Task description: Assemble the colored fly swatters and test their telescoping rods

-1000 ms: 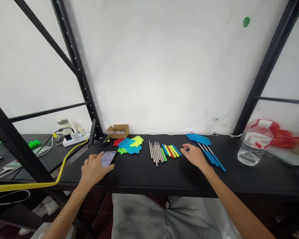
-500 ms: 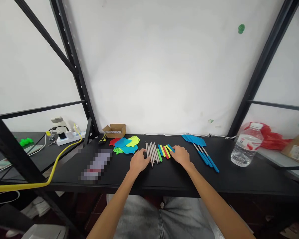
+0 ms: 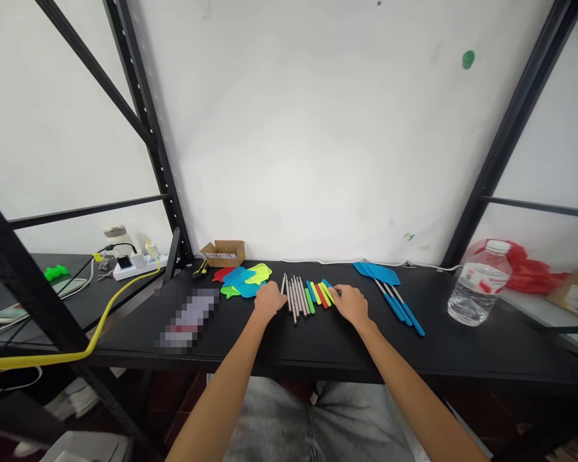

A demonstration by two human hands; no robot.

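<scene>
black table (image 3: 318, 346) against white wall (image 3: 318, 141)

Leftmost grey rod (image 3: 283, 284) being pinched by left hand (image 3: 268, 299), rightmost blue tube (image 3: 326, 283) being gripped by right hand (image 3: 350, 303); other rods (image 3: 297, 299) being flanked by both.

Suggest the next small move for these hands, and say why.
Probably lift the leftmost metal rod clear of its close neighbours: the left hand is at it and seems to pinch it, while the right hand is at the rightmost blue handle.
</scene>
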